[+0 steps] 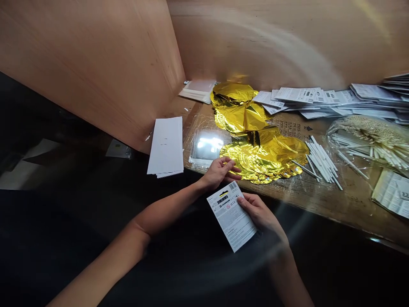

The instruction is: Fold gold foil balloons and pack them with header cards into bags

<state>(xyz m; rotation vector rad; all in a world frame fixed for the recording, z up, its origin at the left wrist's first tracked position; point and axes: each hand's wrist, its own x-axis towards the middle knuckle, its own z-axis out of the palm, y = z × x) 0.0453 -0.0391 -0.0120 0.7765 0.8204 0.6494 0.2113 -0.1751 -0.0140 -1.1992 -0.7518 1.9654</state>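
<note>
My right hand grips a white printed packaging card by its right edge, thumb on top. The card has a hang slot, a barcode and small print, and it tilts in front of the table edge. Just above the card, my left hand is at the near edge of a pile of flat gold foil pieces, which look like uninflated balloons. Its fingers are loosely bent and partly apart, and I see nothing held in them. Whether the fingertips touch the foil is unclear.
Left of the foil lie clear plastic sleeves and a stack of white paper. White sticks and a plastic bag of sticks lie to the right. Printed cards line the back. Wooden panels stand behind and left.
</note>
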